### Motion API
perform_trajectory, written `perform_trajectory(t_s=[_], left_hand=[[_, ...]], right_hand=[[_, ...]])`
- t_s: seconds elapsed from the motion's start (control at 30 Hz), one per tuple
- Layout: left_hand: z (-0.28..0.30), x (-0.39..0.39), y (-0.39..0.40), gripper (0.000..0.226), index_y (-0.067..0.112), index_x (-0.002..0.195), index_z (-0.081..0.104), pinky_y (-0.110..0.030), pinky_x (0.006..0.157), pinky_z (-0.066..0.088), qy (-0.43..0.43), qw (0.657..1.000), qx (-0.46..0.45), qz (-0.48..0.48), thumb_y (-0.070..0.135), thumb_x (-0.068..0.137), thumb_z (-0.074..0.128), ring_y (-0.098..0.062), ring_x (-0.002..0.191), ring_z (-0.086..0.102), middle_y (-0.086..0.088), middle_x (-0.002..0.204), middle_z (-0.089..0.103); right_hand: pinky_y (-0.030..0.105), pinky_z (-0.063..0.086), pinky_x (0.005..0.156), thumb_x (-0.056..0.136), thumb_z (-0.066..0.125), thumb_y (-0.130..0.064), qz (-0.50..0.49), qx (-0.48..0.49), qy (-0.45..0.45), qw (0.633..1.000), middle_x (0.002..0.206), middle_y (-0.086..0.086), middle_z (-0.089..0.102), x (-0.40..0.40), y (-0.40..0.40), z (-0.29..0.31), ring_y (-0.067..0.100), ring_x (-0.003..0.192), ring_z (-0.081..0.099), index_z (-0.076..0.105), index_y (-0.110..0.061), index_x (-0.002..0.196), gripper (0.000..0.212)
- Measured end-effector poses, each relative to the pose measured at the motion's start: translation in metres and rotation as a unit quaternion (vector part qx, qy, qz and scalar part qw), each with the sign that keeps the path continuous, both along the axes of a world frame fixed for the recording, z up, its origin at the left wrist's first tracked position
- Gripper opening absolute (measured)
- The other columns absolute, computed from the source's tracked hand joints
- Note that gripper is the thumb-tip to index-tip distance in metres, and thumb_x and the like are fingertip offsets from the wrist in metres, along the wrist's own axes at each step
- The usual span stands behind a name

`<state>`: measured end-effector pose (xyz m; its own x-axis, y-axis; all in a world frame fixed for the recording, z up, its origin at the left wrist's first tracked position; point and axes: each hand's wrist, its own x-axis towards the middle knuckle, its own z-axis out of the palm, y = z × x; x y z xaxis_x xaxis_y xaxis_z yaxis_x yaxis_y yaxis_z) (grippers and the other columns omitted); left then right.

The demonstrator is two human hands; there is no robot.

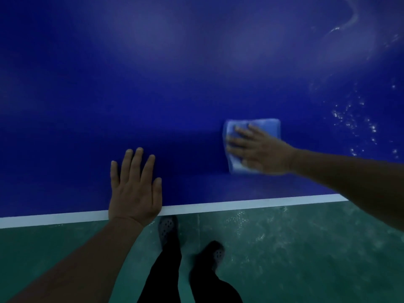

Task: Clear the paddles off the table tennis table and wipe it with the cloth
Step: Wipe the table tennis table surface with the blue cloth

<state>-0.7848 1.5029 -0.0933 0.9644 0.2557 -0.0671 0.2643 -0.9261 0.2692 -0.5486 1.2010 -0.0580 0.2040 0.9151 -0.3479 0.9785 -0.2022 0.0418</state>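
Table tennis desk (pixel 175 84): deep blue playing surface filling the upper two-thirds of the head view, with a white edge line (pixel 240 204) running along its near side. Scattered pale droplets or specks (pixel 349 121) lie on the surface at far right, and a faint curved streak (pixel 347 20) shows at top right. Floor (pixel 306 248): green, mottled, below the desk edge. Legs in dark trousers (pixel 166 270) and two dark perforated clogs (pixel 167 230) stand on it, close to the edge. Left hand (pixel 135 193): laid flat on the desk at its near edge, palm down, grip spread with fingers straight and pointing away from the body. Right hand (pixel 260 147): motion-blurred, grip spread flat, pressing down on the cloth. Cloth (pixel 266 125): light blue, folded to a rough square, lying on the desk right of centre, near the edge, under the right hand.
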Motion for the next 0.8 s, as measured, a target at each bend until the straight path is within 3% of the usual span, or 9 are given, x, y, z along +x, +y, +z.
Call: perform_trajectory(t_s=[0.1, 0.23, 0.3, 0.43, 0.53, 0.6, 0.67, 0.77, 0.8], left_hand=[[0.002, 0.000, 0.000, 0.062, 0.010, 0.151, 0.038, -0.057, 0.122, 0.003, 0.009, 1.000, -0.006, -0.002, 0.042, 0.101, 0.024, -0.029, 0.154, 0.010, -0.015, 0.163, 0.024], [0.003, 0.000, 0.000, 0.061, 0.010, 0.151, 0.038, -0.056, 0.123, 0.002, 0.002, 1.000, -0.011, 0.001, 0.041, 0.101, 0.023, -0.029, 0.154, 0.010, -0.014, 0.163, 0.024], [0.003, -0.001, 0.000, 0.062, 0.008, 0.152, 0.036, -0.055, 0.123, 0.003, -0.015, 0.999, -0.028, 0.009, 0.041, 0.101, 0.023, -0.028, 0.154, 0.012, -0.013, 0.163, 0.026], [0.004, -0.001, 0.001, 0.066, 0.005, 0.155, 0.028, -0.052, 0.124, 0.002, -0.032, 0.997, -0.059, 0.026, 0.041, 0.100, 0.025, -0.028, 0.153, 0.015, -0.014, 0.162, 0.028], [0.004, 0.000, 0.001, 0.065, 0.006, 0.155, 0.028, -0.053, 0.124, 0.001, -0.017, 0.998, -0.051, 0.023, 0.041, 0.100, 0.026, -0.027, 0.153, 0.013, -0.014, 0.162, 0.027], [0.005, 0.000, 0.000, 0.063, 0.007, 0.153, 0.033, -0.054, 0.124, 0.002, -0.012, 0.999, -0.045, 0.015, 0.041, 0.100, 0.026, -0.028, 0.153, 0.013, -0.014, 0.162, 0.027], [0.007, 0.000, 0.000, 0.063, 0.008, 0.151, 0.037, -0.055, 0.123, 0.001, -0.006, 0.999, -0.035, 0.011, 0.041, 0.099, 0.025, -0.029, 0.153, 0.012, -0.015, 0.162, 0.027], [0.008, 0.002, 0.000, 0.063, 0.008, 0.151, 0.038, -0.057, 0.123, 0.002, 0.007, 1.000, -0.028, 0.007, 0.042, 0.099, 0.023, -0.030, 0.153, 0.011, -0.016, 0.162, 0.025], [0.008, 0.002, -0.001, 0.064, 0.008, 0.151, 0.037, -0.057, 0.123, 0.002, 0.011, 1.000, -0.026, 0.007, 0.042, 0.099, 0.023, -0.031, 0.153, 0.011, -0.017, 0.162, 0.025]], right_hand=[[0.057, 0.016, 0.120, 0.104, 0.022, -0.037, -0.245, 0.044, 0.015, 0.968, 0.164, 0.007, 0.027, 0.027, 0.047, 0.001, 0.038, 0.152, 0.018, 0.035, -0.017, 0.155, 0.056], [0.055, 0.003, 0.122, 0.108, 0.020, -0.042, -0.483, 0.102, -0.004, 0.869, 0.169, -0.006, 0.007, 0.027, 0.133, -0.010, 0.029, 0.155, -0.001, 0.014, -0.028, 0.160, 0.055], [0.059, 0.009, 0.120, 0.106, 0.022, -0.042, -0.482, 0.113, -0.023, 0.869, 0.168, -0.004, 0.013, -0.004, 0.162, -0.018, 0.033, 0.154, 0.006, 0.020, -0.027, 0.159, 0.055], [0.059, 0.010, 0.121, 0.106, 0.022, -0.044, -0.290, 0.109, 0.036, 0.950, 0.164, 0.002, 0.027, -0.126, 0.128, -0.022, 0.036, 0.152, 0.017, 0.032, -0.025, 0.156, 0.055], [0.060, 0.020, 0.116, 0.100, 0.024, -0.042, -0.363, 0.087, 0.013, 0.928, 0.160, 0.006, 0.037, -0.140, 0.039, -0.020, 0.039, 0.148, 0.028, 0.043, -0.022, 0.151, 0.058], [0.059, 0.019, 0.118, 0.098, 0.016, -0.042, -0.506, 0.059, -0.018, 0.860, 0.163, 0.007, 0.029, -0.121, -0.025, -0.017, 0.039, 0.151, 0.021, 0.037, -0.019, 0.154, 0.064], [0.058, 0.014, 0.120, 0.102, 0.013, -0.042, -0.646, 0.050, -0.042, 0.761, 0.167, 0.005, 0.017, -0.100, -0.070, -0.013, 0.035, 0.153, 0.010, 0.025, -0.020, 0.159, 0.062], [0.061, 0.013, 0.119, 0.107, 0.022, -0.040, -0.778, 0.085, -0.067, 0.619, 0.168, 0.002, 0.013, -0.082, -0.058, -0.016, 0.036, 0.153, 0.009, 0.019, -0.023, 0.160, 0.056], [0.061, 0.013, 0.118, 0.107, 0.024, -0.039, -0.793, 0.088, -0.072, 0.598, 0.168, 0.003, 0.015, -0.081, -0.037, -0.018, 0.037, 0.153, 0.011, 0.021, -0.023, 0.160, 0.055]])
